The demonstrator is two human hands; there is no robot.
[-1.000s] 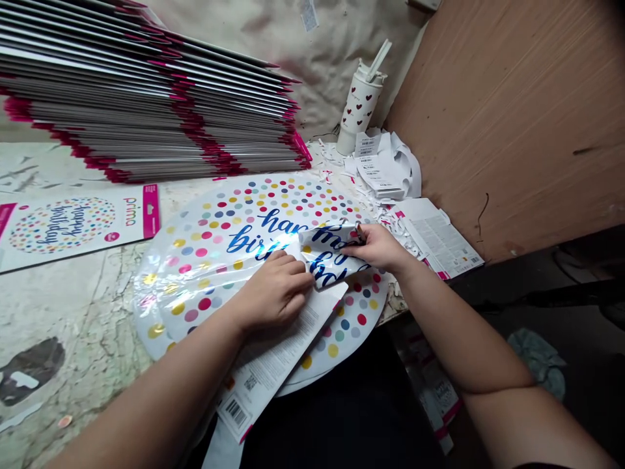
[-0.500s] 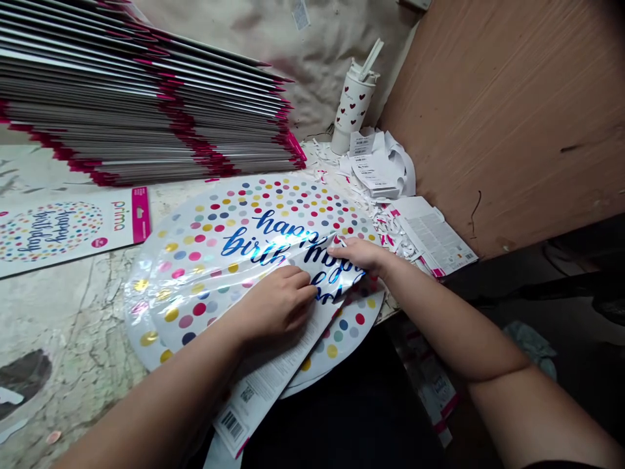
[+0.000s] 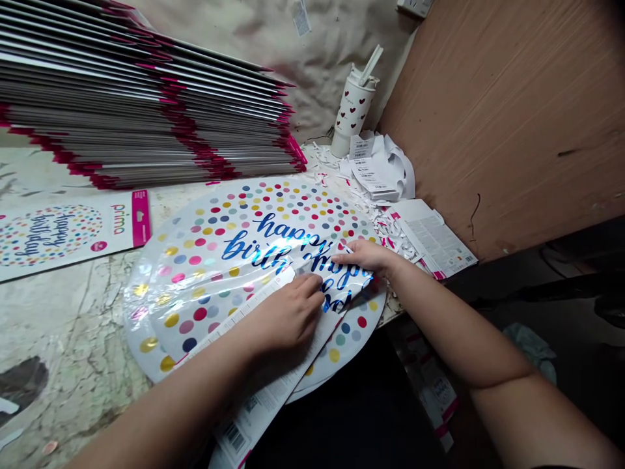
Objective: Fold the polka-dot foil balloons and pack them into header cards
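Flat, round foil balloons (image 3: 200,312) with coloured dots and blue "happy birthday" lettering lie piled in front of me. A white card packet (image 3: 305,348) with small print and a barcode lies slantwise across them. My left hand (image 3: 295,309) is closed at the packet's upper end, fingers curled over its edge. A folded foil balloon (image 3: 336,299) shows at that end, its lower part hidden by the packet and my left hand. My right hand (image 3: 368,257) grips this folded balloon near its upper right edge, thumb on top.
A tall stack of pink-edged packets (image 3: 146,111) stands at the back left. One printed packet (image 3: 73,228) lies at the left. Further right are a white tumbler (image 3: 352,111) with hearts, a strip of labels (image 3: 378,176), paper scraps (image 3: 385,228) and another packet (image 3: 434,238) beside a brown board (image 3: 512,124).
Both hands have shifted slightly right, the folded balloon moving with them. The packet's upper edge now shows more clearly beside my left hand. The view has tilted a little.
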